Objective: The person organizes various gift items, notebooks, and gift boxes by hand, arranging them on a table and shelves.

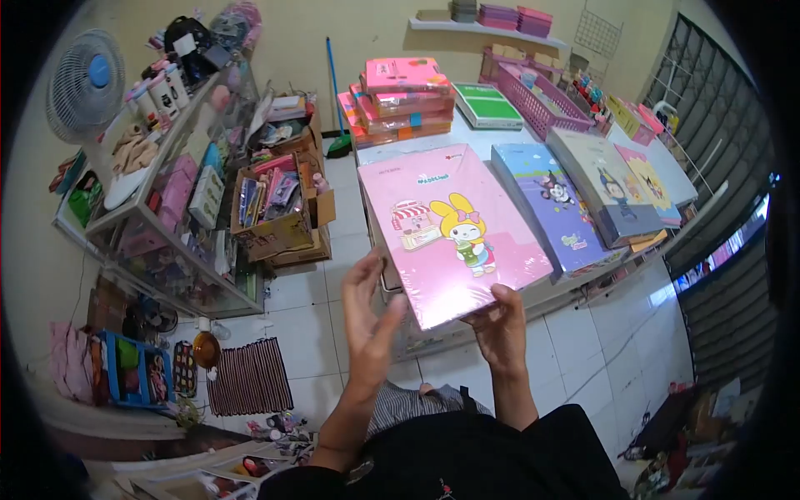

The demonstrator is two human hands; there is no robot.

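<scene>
A shrink-wrapped pink notebook pack point(425, 200) with a yellow-hooded bunny on its cover is tilted up before me, at the table's near edge. My right hand point(502, 333) grips its lower edge, thumb on the front and fingers underneath. At the pack's left side is my left hand point(367, 312), its thumb and fingers apart and curved around the edge without closing on it. Right of the pack lies a purple-blue notebook pack point(546, 200), and beside that a thick grey-beige notebook pack point(607, 183).
Behind stand a stack of pink notebook packs point(406, 104), a green box point(487, 107) and a purple basket point(546, 100). A yellow notebook pack point(648, 183) lies at right. Leftward are a glass display case point(183, 192), an open cardboard box point(275, 233) and a fan point(87, 83).
</scene>
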